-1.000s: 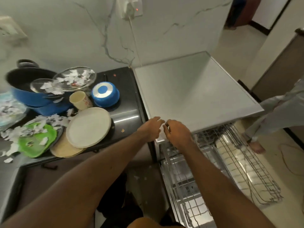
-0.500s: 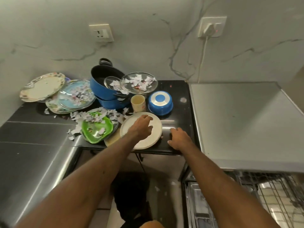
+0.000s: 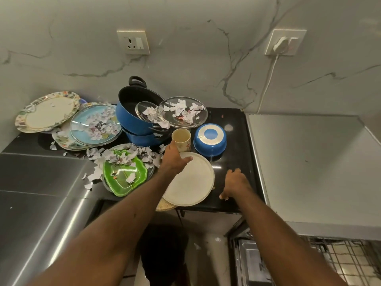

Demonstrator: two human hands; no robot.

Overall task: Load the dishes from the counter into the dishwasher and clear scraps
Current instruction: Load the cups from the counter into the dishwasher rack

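- Far left of the black counter (image 3: 233, 195): floral plate (image 3: 48, 112) leaning on a stack; blue plate (image 3: 95, 124) beside it, covered in paper scraps (image 3: 99, 125).
- Green plate (image 3: 123, 174) near the counter's front edge, scraps on and around it.
- Behind: blue pot (image 3: 134, 118) tilted in a second one, two glass lids (image 3: 182, 112) on it with scraps.
- Left hand (image 3: 174, 159) over the far edge of the cream plate (image 3: 189, 180), fingers spread, at the cup (image 3: 181, 137); gripping nothing visible.
- Upturned blue bowl (image 3: 210, 139) just right of the cup.
- Right hand (image 3: 234, 183) flat on the counter right of the cream plate, open.
- Dishwasher (image 3: 309, 162) right, wire rack (image 3: 340, 263) pulled out below.
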